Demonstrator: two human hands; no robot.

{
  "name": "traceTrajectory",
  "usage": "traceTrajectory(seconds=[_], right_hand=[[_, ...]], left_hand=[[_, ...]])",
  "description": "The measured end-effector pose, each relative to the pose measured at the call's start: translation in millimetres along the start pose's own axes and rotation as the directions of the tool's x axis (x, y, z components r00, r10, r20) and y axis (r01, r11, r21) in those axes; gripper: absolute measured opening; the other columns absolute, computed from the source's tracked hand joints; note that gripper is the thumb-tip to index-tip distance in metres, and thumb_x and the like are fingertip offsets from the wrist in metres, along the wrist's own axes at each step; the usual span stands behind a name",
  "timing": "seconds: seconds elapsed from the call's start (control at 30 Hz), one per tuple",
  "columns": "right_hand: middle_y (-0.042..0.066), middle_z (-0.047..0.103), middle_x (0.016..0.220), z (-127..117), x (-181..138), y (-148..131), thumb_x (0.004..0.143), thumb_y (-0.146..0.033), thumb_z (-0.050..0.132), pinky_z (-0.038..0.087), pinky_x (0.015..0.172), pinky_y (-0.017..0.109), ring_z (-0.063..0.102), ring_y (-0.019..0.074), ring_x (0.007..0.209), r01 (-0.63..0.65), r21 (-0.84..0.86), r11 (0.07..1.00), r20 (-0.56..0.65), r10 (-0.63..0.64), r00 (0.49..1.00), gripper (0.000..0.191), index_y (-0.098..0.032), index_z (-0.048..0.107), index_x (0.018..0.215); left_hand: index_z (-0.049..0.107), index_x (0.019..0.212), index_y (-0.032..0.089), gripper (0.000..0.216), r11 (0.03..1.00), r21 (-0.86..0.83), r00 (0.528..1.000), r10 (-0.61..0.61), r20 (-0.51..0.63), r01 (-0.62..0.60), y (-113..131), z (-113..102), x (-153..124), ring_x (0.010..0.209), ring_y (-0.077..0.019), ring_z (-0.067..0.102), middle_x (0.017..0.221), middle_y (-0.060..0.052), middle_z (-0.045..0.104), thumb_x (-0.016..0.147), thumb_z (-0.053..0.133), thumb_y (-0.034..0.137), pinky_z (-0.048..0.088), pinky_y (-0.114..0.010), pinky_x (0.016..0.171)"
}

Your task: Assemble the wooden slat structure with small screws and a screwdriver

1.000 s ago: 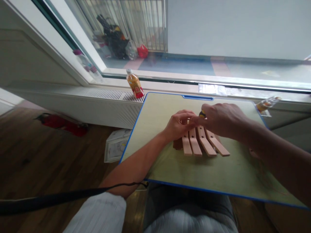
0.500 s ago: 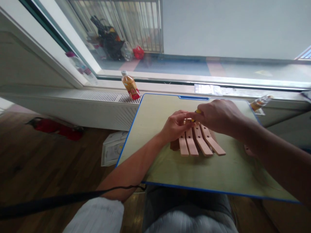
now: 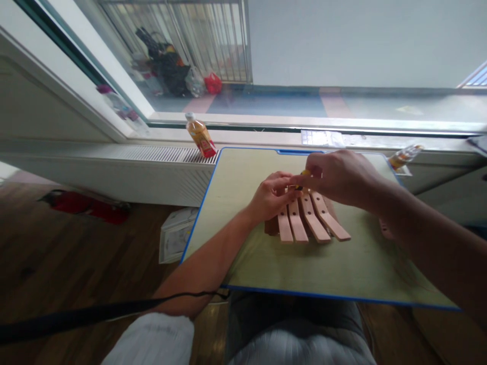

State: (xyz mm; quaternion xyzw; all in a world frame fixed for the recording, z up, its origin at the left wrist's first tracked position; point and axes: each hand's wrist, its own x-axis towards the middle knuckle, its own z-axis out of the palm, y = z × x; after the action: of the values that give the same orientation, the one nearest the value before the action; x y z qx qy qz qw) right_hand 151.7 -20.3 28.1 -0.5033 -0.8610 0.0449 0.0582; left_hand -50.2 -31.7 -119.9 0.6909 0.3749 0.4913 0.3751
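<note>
In the head view my right hand (image 3: 335, 175) is closed around a small yellow-and-black screwdriver (image 3: 300, 186), mostly hidden by the fingers. Its lower end points at the far end of several pale wooden slats (image 3: 314, 218), which have dark holes and bend partway along. My left hand (image 3: 272, 196) is curled over the upper left of the slats, its fingertips close to the tool. Its fingers grip the wooden piece there, though the exact contact is hidden. A darker brown wooden block (image 3: 271, 226) shows beneath the slats.
The board-topped table (image 3: 243, 253) has a blue edge. Behind it stands a drink bottle (image 3: 201, 136) on the radiator (image 3: 163, 152). Another bottle (image 3: 405, 157) is at the back right. A pinkish piece (image 3: 386, 229) lies by my right forearm, and a fire extinguisher (image 3: 87, 205) on the floor.
The whole view has shifted slightly. My right hand has turned a little around the yellow-and-black screwdriver; my left hand keeps its place on the slats.
</note>
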Motion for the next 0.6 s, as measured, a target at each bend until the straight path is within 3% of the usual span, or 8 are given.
traceTrajectory(seconds=[0.1,0.17,0.3,0.37,0.5,0.6], right_hand=[[0.006,0.083,0.099,-5,-2,6,0.094,-0.046,0.07,0.042,0.067,0.031,0.071,0.0203,0.075,0.137,0.184,0.973,0.019,-0.143,0.99,0.031,-0.025,0.082,0.114],[0.005,0.083,0.097,-5,-2,7,0.095,-0.041,0.068,0.043,0.068,0.031,0.071,0.0191,0.074,0.181,0.185,0.966,0.013,-0.187,0.982,0.027,-0.025,0.082,0.111],[0.008,0.075,0.074,1,-1,4,0.098,-0.051,0.066,0.034,0.061,0.033,0.063,0.02,0.064,0.059,-0.004,0.998,-0.044,-0.059,0.997,0.036,-0.019,0.08,0.088],[0.008,0.075,0.076,4,-1,5,0.098,-0.054,0.066,0.033,0.061,0.033,0.063,0.0209,0.064,0.026,-0.005,1.0,-0.068,-0.027,0.997,0.039,-0.019,0.08,0.092],[0.006,0.083,0.097,3,-3,10,0.095,-0.042,0.07,0.044,0.069,0.032,0.072,0.0205,0.076,0.177,0.186,0.967,0.009,-0.182,0.983,0.034,-0.024,0.079,0.122],[0.006,0.078,0.081,1,-4,9,0.099,-0.045,0.066,0.038,0.064,0.031,0.068,0.0205,0.069,0.146,0.091,0.985,0.043,-0.15,0.988,0.028,-0.023,0.081,0.107]], left_hand=[[0.086,0.118,0.022,0.03,1.0,-0.008,1.0,0.005,0.013,-0.004,1,-1,1,0.127,-0.0262,0.069,0.132,-0.012,0.075,0.094,0.085,0.041,0.056,-0.04,0.115],[0.086,0.119,0.021,0.032,1.0,0.011,0.999,0.023,0.025,-0.023,1,-2,1,0.128,-0.027,0.069,0.132,-0.013,0.074,0.095,0.084,0.042,0.056,-0.041,0.115],[0.085,0.121,0.023,0.039,0.998,0.055,1.0,0.019,0.015,-0.02,1,-1,0,0.125,-0.0276,0.07,0.131,-0.012,0.075,0.09,0.088,0.046,0.057,-0.042,0.113],[0.085,0.121,0.025,0.036,0.998,0.055,1.0,0.009,0.005,-0.01,0,-1,0,0.124,-0.0271,0.07,0.13,-0.011,0.075,0.092,0.087,0.046,0.058,-0.042,0.113],[0.086,0.119,0.025,0.03,0.998,0.042,0.998,0.054,0.031,-0.056,-1,-2,1,0.126,-0.0265,0.07,0.13,-0.011,0.076,0.097,0.082,0.044,0.056,-0.042,0.114],[0.085,0.122,0.024,0.032,0.991,0.082,0.994,0.098,0.054,-0.102,-1,-4,1,0.127,-0.0269,0.069,0.131,-0.012,0.075,0.097,0.082,0.044,0.056,-0.042,0.115]])
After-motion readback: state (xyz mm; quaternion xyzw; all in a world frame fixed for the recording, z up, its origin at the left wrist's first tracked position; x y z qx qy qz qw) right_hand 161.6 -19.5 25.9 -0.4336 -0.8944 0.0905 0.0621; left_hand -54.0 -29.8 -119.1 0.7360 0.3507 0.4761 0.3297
